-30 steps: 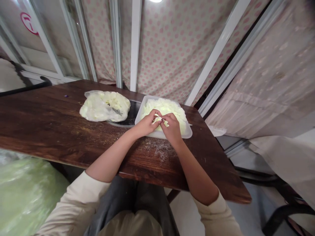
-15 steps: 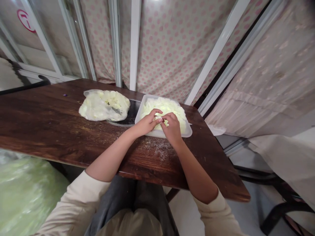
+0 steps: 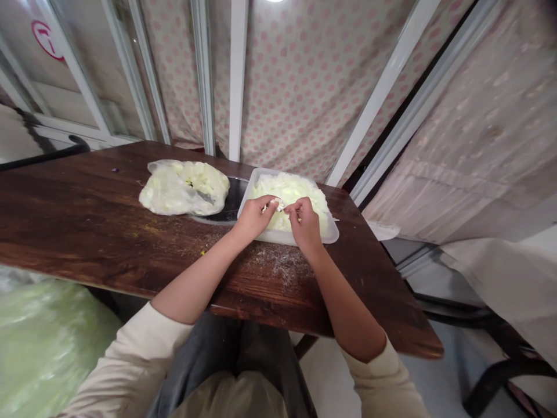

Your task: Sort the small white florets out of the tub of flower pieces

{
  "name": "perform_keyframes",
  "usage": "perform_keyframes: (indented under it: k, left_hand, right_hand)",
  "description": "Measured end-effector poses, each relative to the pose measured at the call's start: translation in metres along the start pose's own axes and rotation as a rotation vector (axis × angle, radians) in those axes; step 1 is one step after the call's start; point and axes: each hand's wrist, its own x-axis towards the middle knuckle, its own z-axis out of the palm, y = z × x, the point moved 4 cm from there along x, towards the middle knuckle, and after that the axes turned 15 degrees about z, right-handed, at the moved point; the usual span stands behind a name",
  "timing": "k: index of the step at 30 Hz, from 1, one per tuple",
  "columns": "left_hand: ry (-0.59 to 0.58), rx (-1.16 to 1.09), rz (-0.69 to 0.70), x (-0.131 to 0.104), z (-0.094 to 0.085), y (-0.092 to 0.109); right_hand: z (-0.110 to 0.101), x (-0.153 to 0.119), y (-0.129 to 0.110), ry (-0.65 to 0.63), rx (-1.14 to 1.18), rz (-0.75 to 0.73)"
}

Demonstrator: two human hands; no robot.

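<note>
Over a white plastic tray (image 3: 331,237) heaped with pale yellow-white pieces (image 3: 289,184), both my hands work close together. My left hand (image 3: 256,216) pinches a small white clump (image 3: 277,204) that looks like a cluster of buds or petals; its exact kind is unclear. Just to the right, my right hand (image 3: 304,223) is closed in a pinch, its fingertips close to the clump. Whatever lies between those fingertips is too small to make out. A clear plastic bag (image 3: 163,194) holding similar pale pieces lies left of the tray.
The dark wooden table (image 3: 87,215) has pale crumbs near its front edge. Between bag and tray shows a dark, glossy surface (image 3: 235,200). A large greenish plastic bag (image 3: 52,348) stands at lower left. Behind the table are white-framed panels with a dotted curtain (image 3: 300,87).
My hands have drawn slightly apart, the left moving a little left. The white clump now shows more plainly in its fingers. A small yellow bit now shows on the table near my left forearm.
</note>
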Motion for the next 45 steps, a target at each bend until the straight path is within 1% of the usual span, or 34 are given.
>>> perform_keyframes:
  k: [6, 12, 14, 20, 24, 29, 32, 35, 38, 41, 45]
  left_hand:
    - [-0.052, -0.026, -0.016, 0.001, 0.002, -0.001]
    - [-0.032, -0.030, -0.067, 0.001, 0.001, -0.003]
    - [-0.035, -0.026, -0.073, 0.001, 0.001, -0.004]
    - [-0.032, -0.022, -0.110, 0.002, 0.000, -0.008]
    - [0.011, -0.027, -0.143, 0.002, -0.002, -0.010]
    - [0.011, -0.034, -0.115, 0.002, -0.001, -0.007]
    - [0.008, -0.045, -0.092, 0.001, 0.001, -0.006]
    - [-0.022, -0.041, -0.069, 0.001, 0.003, -0.006]
    - [-0.037, 0.006, -0.072, 0.000, 0.003, -0.004]
    - [-0.020, 0.047, -0.065, 0.000, 0.002, -0.001]
    - [0.039, 0.082, -0.074, -0.001, -0.001, 0.000]
  right_hand:
    - [-0.001, -0.001, -0.007, -0.031, 0.023, -0.051]
    - [0.002, 0.001, -0.006, -0.092, 0.012, -0.037]
    - [0.002, 0.003, -0.003, -0.119, 0.059, -0.014]
    - [0.001, 0.011, 0.009, -0.210, 0.316, 0.130]
    - [-0.001, 0.015, 0.012, -0.191, 0.355, 0.172]
    - [-0.001, 0.016, 0.014, -0.190, 0.292, 0.195]
    - [-0.003, 0.014, 0.015, -0.131, 0.232, 0.181]
    - [-0.005, 0.011, 0.013, -0.058, 0.141, 0.143]
    - [-0.005, 0.008, 0.011, -0.035, 0.045, 0.106]
    - [-0.003, 0.007, 0.009, -0.042, -0.007, 0.080]
    - [-0.001, 0.006, 0.007, -0.041, -0.009, 0.085]
